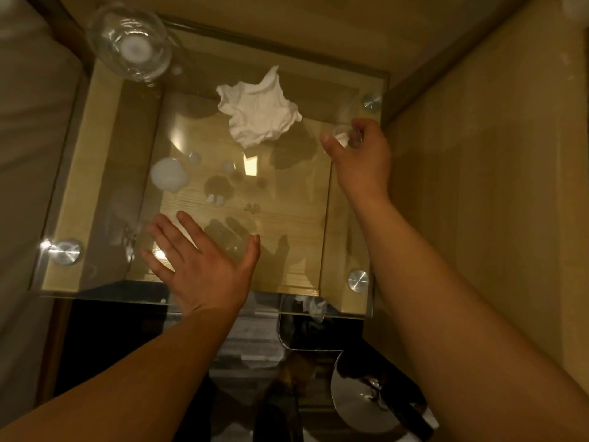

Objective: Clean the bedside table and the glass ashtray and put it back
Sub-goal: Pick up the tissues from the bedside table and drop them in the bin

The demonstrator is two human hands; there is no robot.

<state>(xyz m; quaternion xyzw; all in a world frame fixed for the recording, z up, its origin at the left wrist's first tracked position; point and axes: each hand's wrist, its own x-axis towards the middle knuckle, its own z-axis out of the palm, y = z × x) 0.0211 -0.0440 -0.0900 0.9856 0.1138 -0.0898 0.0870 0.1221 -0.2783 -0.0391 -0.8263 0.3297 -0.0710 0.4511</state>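
Clear glass ashtray point(130, 43), round and thick-walled, sits at the far-left corner of the glass-topped, pale wood bedside table point(95, 173), well apart from both hands. Crumpled white tissue point(258, 111) lies on the glass toward the back, centre-right. White foamy blobs point(169, 173) dot the glass left of centre (a big one w/ smaller ones near it). Left hand point(197, 266) is spread flat, fingers apart, gripping nothing, at the near edge. Right hand point(360, 154) is pinched closed on a small clear item w/ white in it point(345, 135) by the far-right round metal stud point(372, 101); can't tell what it is.
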